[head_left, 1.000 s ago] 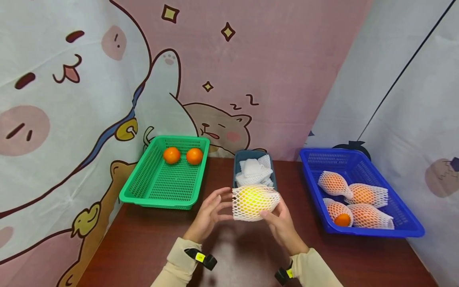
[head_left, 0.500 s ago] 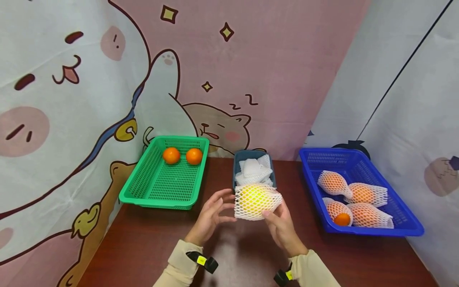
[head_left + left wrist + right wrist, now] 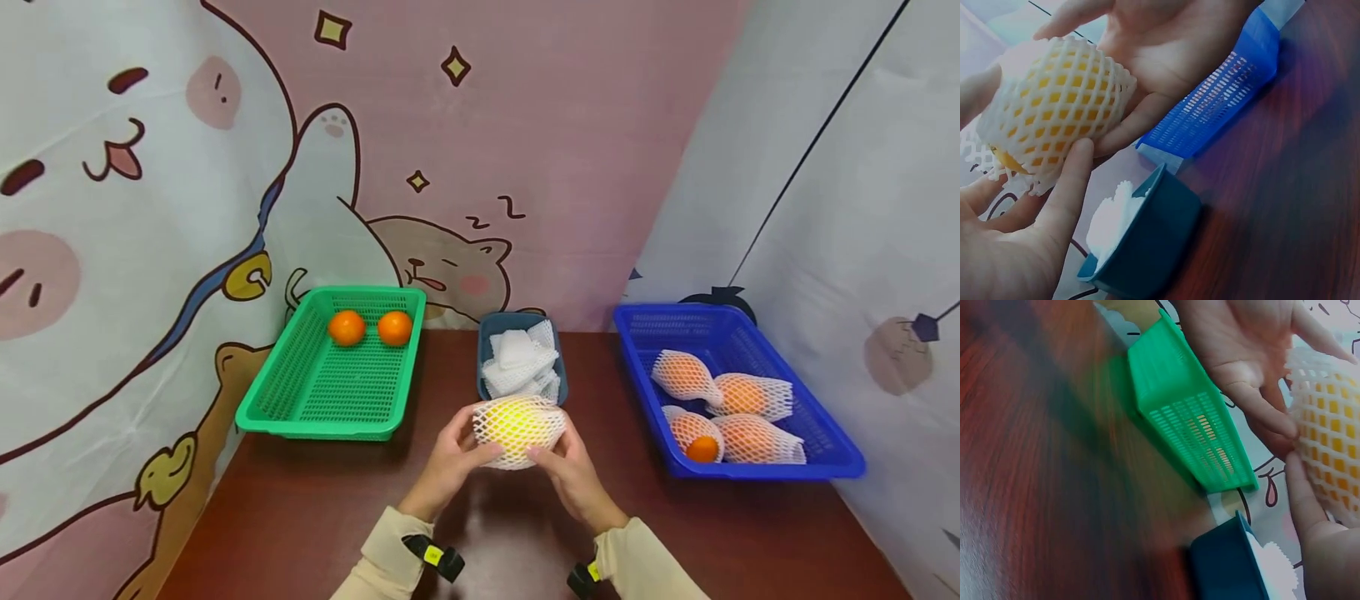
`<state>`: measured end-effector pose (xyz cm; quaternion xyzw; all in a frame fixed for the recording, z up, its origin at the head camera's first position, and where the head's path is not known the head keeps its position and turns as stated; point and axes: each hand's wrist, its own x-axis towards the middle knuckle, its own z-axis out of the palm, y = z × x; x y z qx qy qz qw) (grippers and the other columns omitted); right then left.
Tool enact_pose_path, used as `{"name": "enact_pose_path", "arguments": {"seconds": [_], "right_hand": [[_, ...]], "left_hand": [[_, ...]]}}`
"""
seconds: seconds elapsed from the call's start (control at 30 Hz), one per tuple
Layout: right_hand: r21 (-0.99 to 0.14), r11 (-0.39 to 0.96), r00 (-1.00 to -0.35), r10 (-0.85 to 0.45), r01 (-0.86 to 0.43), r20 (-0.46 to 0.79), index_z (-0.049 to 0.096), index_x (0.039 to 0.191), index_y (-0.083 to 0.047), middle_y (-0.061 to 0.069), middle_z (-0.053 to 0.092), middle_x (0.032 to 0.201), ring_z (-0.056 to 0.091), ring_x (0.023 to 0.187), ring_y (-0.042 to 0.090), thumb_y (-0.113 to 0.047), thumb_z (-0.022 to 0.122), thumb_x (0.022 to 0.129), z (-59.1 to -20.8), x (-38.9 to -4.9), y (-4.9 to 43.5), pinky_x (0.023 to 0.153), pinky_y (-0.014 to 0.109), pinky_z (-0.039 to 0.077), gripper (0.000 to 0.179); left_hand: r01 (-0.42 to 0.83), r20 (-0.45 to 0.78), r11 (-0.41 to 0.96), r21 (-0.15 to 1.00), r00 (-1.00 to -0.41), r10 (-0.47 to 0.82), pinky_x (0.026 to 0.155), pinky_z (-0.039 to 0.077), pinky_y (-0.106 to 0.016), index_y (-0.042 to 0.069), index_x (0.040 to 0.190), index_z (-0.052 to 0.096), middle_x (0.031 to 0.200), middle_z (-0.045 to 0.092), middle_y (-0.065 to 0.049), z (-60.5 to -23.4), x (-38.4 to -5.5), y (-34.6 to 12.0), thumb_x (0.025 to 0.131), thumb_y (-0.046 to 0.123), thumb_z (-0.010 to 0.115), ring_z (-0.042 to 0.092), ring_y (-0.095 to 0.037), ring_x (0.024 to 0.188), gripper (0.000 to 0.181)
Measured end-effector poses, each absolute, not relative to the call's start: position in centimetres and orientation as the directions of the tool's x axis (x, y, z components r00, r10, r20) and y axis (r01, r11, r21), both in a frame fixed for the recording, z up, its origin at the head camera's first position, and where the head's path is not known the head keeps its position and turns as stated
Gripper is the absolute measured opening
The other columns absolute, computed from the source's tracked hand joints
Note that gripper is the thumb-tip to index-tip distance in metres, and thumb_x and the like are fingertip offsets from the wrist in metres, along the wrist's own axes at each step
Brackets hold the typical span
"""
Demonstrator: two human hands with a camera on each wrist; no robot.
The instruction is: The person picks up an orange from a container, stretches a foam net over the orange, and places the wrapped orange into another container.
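Between both hands, in the head view, is a yellow fruit in a white foam net sleeve (image 3: 519, 429), raised in front of a small dark teal bin (image 3: 558, 400). My left hand (image 3: 448, 468) holds its left side, thumb in front and fingers behind. On the other side my right hand (image 3: 577, 477) grips it, with the thumb at the lower front. The left wrist view shows the netted fruit (image 3: 1054, 103) close up, a little bare yellow skin showing at the open end of the net. White foam nets (image 3: 517, 358) fill the bin.
A green basket (image 3: 322, 429) with two oranges (image 3: 347, 328) stands at the left. At the right, a blue basket (image 3: 757, 471) holds several netted oranges (image 3: 684, 375). Both stand on the dark red-brown table (image 3: 300, 517), before a cartoon-printed cloth (image 3: 562, 167).
My left hand, which was beside the net with fingers spread, now grips the fruit's left side. The fruit has shifted slightly left and down, and the head view has turned a little right.
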<state>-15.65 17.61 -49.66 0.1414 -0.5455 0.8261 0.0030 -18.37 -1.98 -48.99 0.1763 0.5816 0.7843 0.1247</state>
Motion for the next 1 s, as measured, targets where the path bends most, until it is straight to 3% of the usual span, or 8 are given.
{"name": "enact_pose_path", "arguments": {"seconds": [0.17,0.33,0.5,0.67,0.8,0.93,1.0], "right_hand": [[-0.947,-0.293,-0.97,-0.159,-0.129,0.182,0.025,0.146,0.002,0.014,0.046,0.13,0.056,0.11,0.02,0.002,0.065,0.085,-48.9,-15.6,18.0,0.088,0.032,0.05,0.072],[-0.981,-0.14,-0.985,-0.083,-0.137,0.149,0.032,0.142,-0.001,0.019,0.048,0.126,0.057,0.105,0.024,-0.001,0.071,0.082,-47.7,-15.6,17.9,0.083,0.031,0.052,0.072],[-0.984,-0.097,-0.989,0.018,-0.147,0.146,0.035,0.14,0.0,0.017,0.049,0.124,0.056,0.103,0.023,0.005,0.07,0.079,-46.3,-16.0,18.6,0.081,0.029,0.052,0.07],[-0.976,-0.09,-0.972,0.144,-0.201,0.187,0.036,0.139,-0.001,0.01,0.05,0.121,0.055,0.102,0.019,0.01,0.068,0.081,-44.6,-17.0,21.8,0.083,0.025,0.05,0.068],[-0.967,-0.061,-0.94,0.257,-0.247,0.224,0.037,0.138,-0.005,0.006,0.052,0.119,0.054,0.102,0.015,0.01,0.068,0.083,-42.9,-18.8,26.4,0.084,0.021,0.048,0.065],[-0.978,0.137,-0.906,0.374,-0.159,0.2,0.032,0.141,-0.007,0.006,0.047,0.122,0.051,0.102,0.013,-0.006,0.074,0.085,-41.4,-20.8,31.9,0.08,0.016,0.047,0.07],[-0.958,0.284,-0.895,0.415,-0.046,0.166,0.024,0.147,-0.007,0.011,0.043,0.131,0.048,0.11,0.019,-0.022,0.076,0.086,-41.0,-21.7,34.6,0.088,0.021,0.045,0.082]], "left_hand": [[-0.001,0.125,-0.305,0.952,-0.911,0.393,0.087,0.052,-0.035,0.001,0.137,0.045,0.129,0.052,-0.018,-49.1,-18.3,-1.2,0.085,0.0,0.07,0.058,-0.026,0.109,0.058],[0.013,0.136,-0.292,0.956,-0.904,0.405,0.09,0.051,-0.034,0.004,0.139,0.043,0.133,0.051,-0.016,-48.7,-18.3,-0.8,0.087,0.004,0.069,0.056,-0.026,0.114,0.058],[0.02,0.162,-0.323,0.946,-0.894,0.417,0.091,0.05,-0.041,0.005,0.144,0.037,0.135,0.047,-0.018,-48.4,-18.4,-0.8,0.092,0.007,0.063,0.056,-0.026,0.113,0.058],[0.034,0.182,-0.36,0.932,-0.904,0.387,0.089,0.048,-0.055,0.003,0.144,0.036,0.135,0.045,-0.023,-48.6,-18.5,-2.1,0.097,0.008,0.057,0.058,-0.031,0.112,0.052],[0.052,0.171,-0.35,0.935,-0.932,0.318,0.089,0.048,-0.055,0.003,0.14,0.042,0.132,0.048,-0.023,-49.1,-18.4,-3.9,0.098,0.008,0.055,0.059,-0.03,0.111,0.043],[0.082,0.187,-0.343,0.936,-0.94,0.287,0.088,0.05,-0.053,0.0,0.137,0.044,0.13,0.051,-0.024,-49.5,-18.2,-5.5,0.098,0.007,0.055,0.06,-0.029,0.11,0.041],[0.109,0.209,-0.334,0.936,-0.937,0.281,0.087,0.05,-0.053,-0.002,0.136,0.044,0.129,0.051,-0.024,-49.6,-18.3,-6.0,0.098,0.007,0.055,0.06,-0.028,0.11,0.041]]}}
